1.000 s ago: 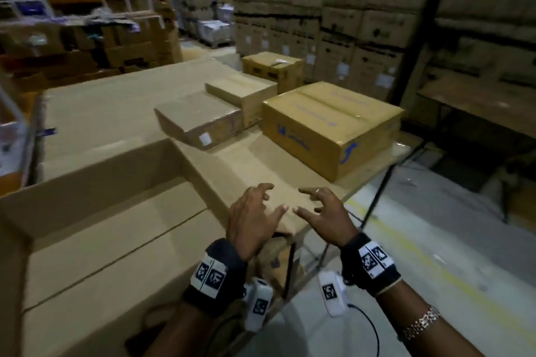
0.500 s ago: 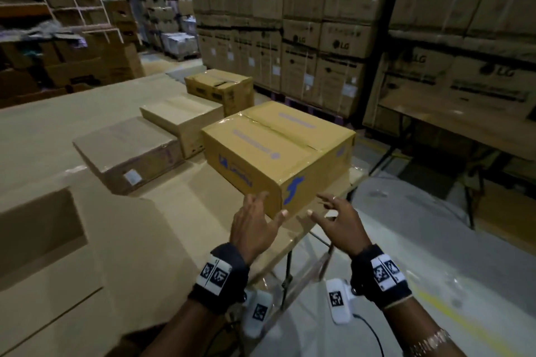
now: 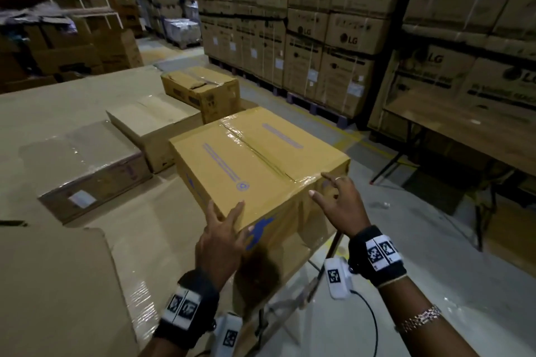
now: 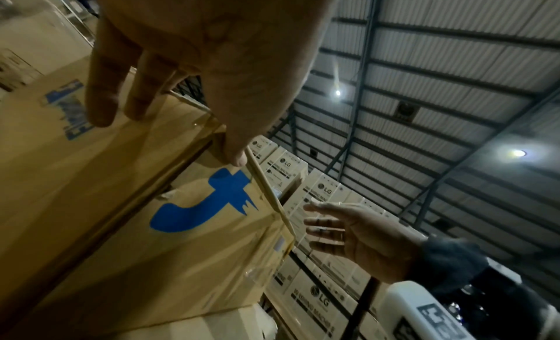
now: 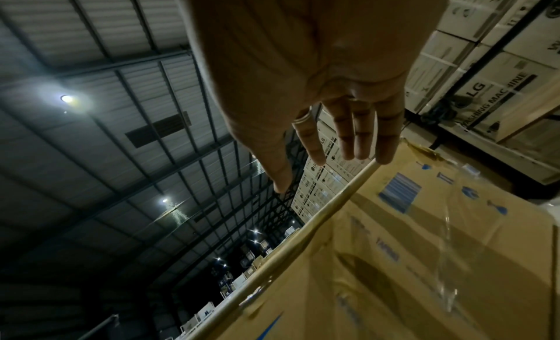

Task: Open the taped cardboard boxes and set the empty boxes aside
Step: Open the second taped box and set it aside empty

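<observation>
A taped yellow-brown cardboard box [image 3: 255, 165] with a blue logo sits shut at the table's right end, clear tape along its top seam. My left hand [image 3: 223, 220] lies on its near corner with straight fingers; in the left wrist view the fingers [image 4: 100, 105] rest on the box [image 4: 106, 201] and the thumb touches the corner edge. My right hand [image 3: 327, 191] hovers at the box's right side with fingers spread and holds nothing. In the right wrist view its fingertips [image 5: 385, 153] reach the top edge of the box [image 5: 424, 261]; contact cannot be told.
A flat box with a white label [image 3: 87, 177], a pale box [image 3: 153, 124] and a torn-topped box [image 3: 200, 90] lie behind on the cardboard-covered table [image 3: 139, 240]. A big carton flap [image 3: 52, 284] fills the lower left. Stacked LG cartons [image 3: 333, 38] and another table [image 3: 464, 130] stand beyond open floor.
My view and both hands have moved from the large open carton to the taped box. The left hand now touches its near corner and the right hand has come to its right side.
</observation>
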`<state>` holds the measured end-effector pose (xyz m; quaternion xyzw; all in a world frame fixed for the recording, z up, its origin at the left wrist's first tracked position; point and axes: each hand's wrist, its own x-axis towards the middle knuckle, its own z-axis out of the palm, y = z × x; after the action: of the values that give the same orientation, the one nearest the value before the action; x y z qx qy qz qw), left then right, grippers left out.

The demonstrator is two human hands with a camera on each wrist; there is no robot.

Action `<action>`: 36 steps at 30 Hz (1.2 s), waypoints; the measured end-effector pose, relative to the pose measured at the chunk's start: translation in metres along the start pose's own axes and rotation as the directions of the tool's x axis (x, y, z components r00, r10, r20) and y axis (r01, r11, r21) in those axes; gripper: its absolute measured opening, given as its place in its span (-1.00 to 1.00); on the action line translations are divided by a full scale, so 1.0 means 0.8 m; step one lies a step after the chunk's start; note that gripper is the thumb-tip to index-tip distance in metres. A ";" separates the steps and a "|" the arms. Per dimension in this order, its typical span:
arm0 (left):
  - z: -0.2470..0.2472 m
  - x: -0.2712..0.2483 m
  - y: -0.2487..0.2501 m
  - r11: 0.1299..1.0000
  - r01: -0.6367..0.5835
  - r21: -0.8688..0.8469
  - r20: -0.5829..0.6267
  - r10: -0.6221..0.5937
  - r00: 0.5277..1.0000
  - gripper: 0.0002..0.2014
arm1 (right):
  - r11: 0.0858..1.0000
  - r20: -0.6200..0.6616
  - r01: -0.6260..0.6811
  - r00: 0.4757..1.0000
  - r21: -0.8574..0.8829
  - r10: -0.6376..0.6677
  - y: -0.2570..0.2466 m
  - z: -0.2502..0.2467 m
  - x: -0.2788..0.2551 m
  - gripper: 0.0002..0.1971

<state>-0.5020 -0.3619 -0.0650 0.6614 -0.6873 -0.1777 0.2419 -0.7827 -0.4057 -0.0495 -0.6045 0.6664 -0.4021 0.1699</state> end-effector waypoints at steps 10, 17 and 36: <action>-0.023 0.027 -0.003 0.963 0.140 -0.230 -0.026 -0.150 0.988 -0.46 | 0.950 0.098 0.176 0.983 -0.257 -0.156 0.026 0.010 0.113 -0.45; -0.013 0.062 0.010 0.958 0.276 -0.081 -0.056 -0.281 0.958 -0.30 | 0.877 0.323 0.163 0.947 -0.452 -0.009 0.045 -0.003 0.191 -0.15; 0.010 0.008 0.045 0.771 0.561 -0.300 -0.059 -0.602 0.796 -0.11 | 0.962 0.540 0.272 0.812 -0.011 -0.223 0.121 -0.041 0.182 0.29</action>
<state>-0.5362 -0.3666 -0.0509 0.8145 -0.3974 -0.2842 0.3130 -0.9016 -0.5374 -0.0635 -0.7805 0.5253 -0.2074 0.2680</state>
